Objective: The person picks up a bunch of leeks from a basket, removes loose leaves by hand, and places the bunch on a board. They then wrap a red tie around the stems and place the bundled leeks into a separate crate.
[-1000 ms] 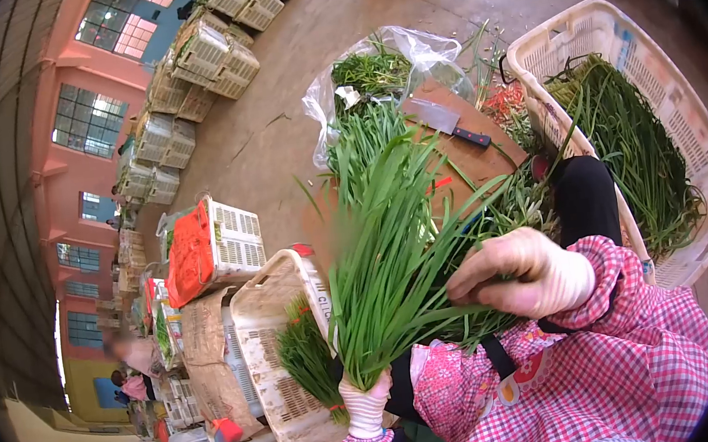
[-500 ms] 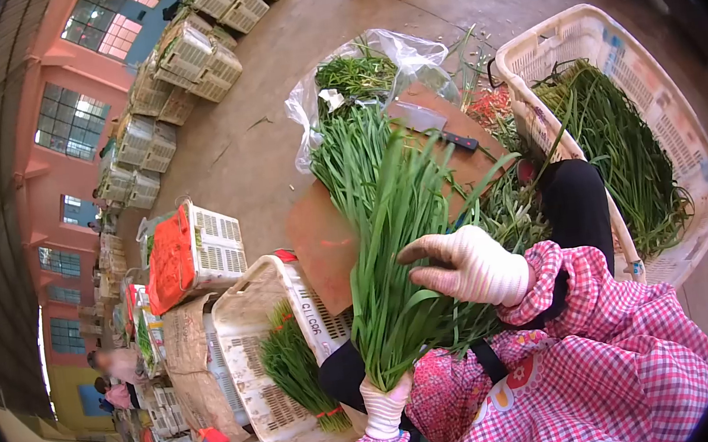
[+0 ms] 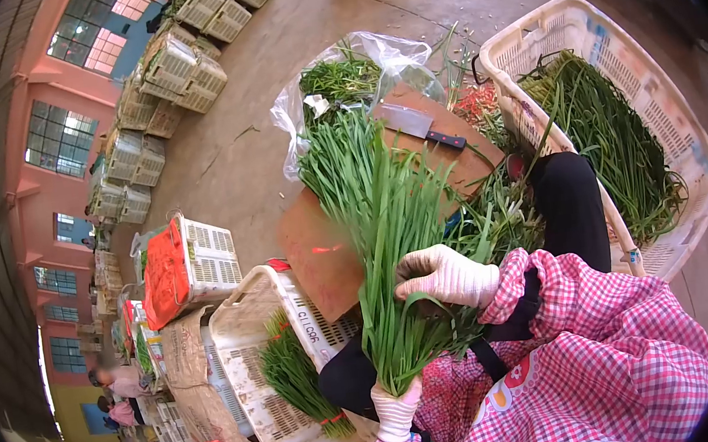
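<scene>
A bunch of long, flat green leaves [image 3: 398,303], like garlic chives, lies over my lap with its tips pointing away from me. My left hand [image 3: 398,404], in a pale striped glove, is closed round the lower end of the bunch. At its right side, my gloved right hand [image 3: 446,277] has its thumb and fingers pinched together on some leaves. More leaves [image 3: 339,166] are piled beyond the bunch. A cleaver [image 3: 426,124] with a dark handle rests on a brown board [image 3: 474,159] ahead of my right hand.
A large white crate [image 3: 675,128] with long greens stands at my right. Another crate [image 3: 241,343] at my left holds tied green bundles [image 3: 302,375]. A clear plastic bag [image 3: 400,54] with greens lies ahead. Stacked crates [image 3: 180,70] line the far left.
My right hand has moved slightly down and left, and its spread fingers have closed on leaves. My left hand keeps its hold on the bunch. The view has shifted slightly.
</scene>
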The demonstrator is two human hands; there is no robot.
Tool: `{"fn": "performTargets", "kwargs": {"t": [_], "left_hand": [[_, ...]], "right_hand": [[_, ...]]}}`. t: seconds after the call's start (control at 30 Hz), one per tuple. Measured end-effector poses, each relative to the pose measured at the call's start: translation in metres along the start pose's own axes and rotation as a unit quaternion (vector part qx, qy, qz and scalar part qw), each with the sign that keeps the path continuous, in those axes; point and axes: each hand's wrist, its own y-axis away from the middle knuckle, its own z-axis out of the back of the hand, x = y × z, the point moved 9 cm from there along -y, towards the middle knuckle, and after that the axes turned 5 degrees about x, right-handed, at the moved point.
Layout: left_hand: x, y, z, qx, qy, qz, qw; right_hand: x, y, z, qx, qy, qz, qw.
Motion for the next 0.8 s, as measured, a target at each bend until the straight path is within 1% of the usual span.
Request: {"fn": "performTargets", "kwargs": {"t": [0.03,0.07,0.1,0.13,0.2,0.23,0.27,0.33,0.37,0.4,0.47,0.5,0.53,0.6,0.63,0.67,0.73,0.77,0.8], "left_hand": [[0.004,0.001,0.003,0.0,-0.001,0.0,1.0],[0.016,0.002,0.007,0.001,0.042,0.039,0.998],[0.027,0.004,0.009,0.003,0.083,0.078,0.993],[0.029,0.005,0.01,0.004,0.082,0.078,0.994],[0.014,0.001,0.008,0.003,0.063,0.026,0.998],[0.01,-0.001,0.006,0.008,0.076,0.019,0.997],[0.006,-0.004,0.005,0.008,0.075,0.019,0.997],[0.0,-0.008,0.003,0.012,0.065,0.022,0.998],[-0.002,-0.011,0.003,0.021,0.034,0.009,0.999],[-0.004,-0.012,0.003,0.022,0.034,0.01,0.999],[-0.015,-0.016,0.002,0.039,0.026,-0.024,0.999],[-0.016,-0.019,0.004,0.039,0.026,-0.024,0.999],[-0.02,-0.023,0.009,0.021,-0.033,-0.055,0.998],[-0.039,-0.029,0.015,-0.016,-0.15,-0.116,0.982],[-0.049,-0.031,0.018,-0.016,-0.123,-0.137,0.983],[-0.06,-0.033,0.024,-0.039,-0.144,-0.179,0.973],[-0.037,-0.043,0.053,-0.098,-0.102,-0.144,0.979],[-0.034,-0.047,0.065,-0.12,-0.091,-0.146,0.978],[-0.032,-0.05,0.077,-0.141,-0.08,-0.15,0.975]], "right_hand": [[0.001,0.002,-0.002,0.01,-0.031,-0.005,0.999],[0.002,0.004,-0.004,0.02,-0.063,-0.01,0.998],[-0.005,0.016,-0.009,0.059,-0.146,-0.078,0.984],[-0.009,0.017,-0.013,0.096,-0.175,-0.047,0.979],[-0.009,0.032,-0.027,0.203,-0.261,-0.06,0.942],[-0.002,0.038,-0.033,0.239,-0.272,-0.034,0.931],[-0.003,0.045,-0.044,0.303,-0.383,-0.049,0.871],[-0.004,0.058,-0.049,0.308,-0.439,-0.047,0.842],[0.004,0.065,-0.055,0.337,-0.453,-0.027,0.825],[0.016,0.066,-0.053,0.33,-0.384,0.054,0.861],[0.015,0.086,-0.063,0.39,-0.425,-0.048,0.816],[0.02,0.092,-0.066,0.4,-0.441,-0.049,0.802],[0.022,0.095,-0.067,0.393,-0.449,-0.035,0.802],[0.02,0.104,-0.071,0.42,-0.448,-0.03,0.789],[0.014,0.115,-0.073,0.422,-0.446,-0.079,0.785],[0.029,0.119,-0.07,0.444,-0.449,-0.02,0.775],[0.046,0.123,-0.051,0.486,-0.34,0.159,0.79],[0.041,0.129,-0.041,0.489,-0.316,0.132,0.802],[0.05,0.131,-0.026,0.438,-0.317,0.146,0.828]]}}
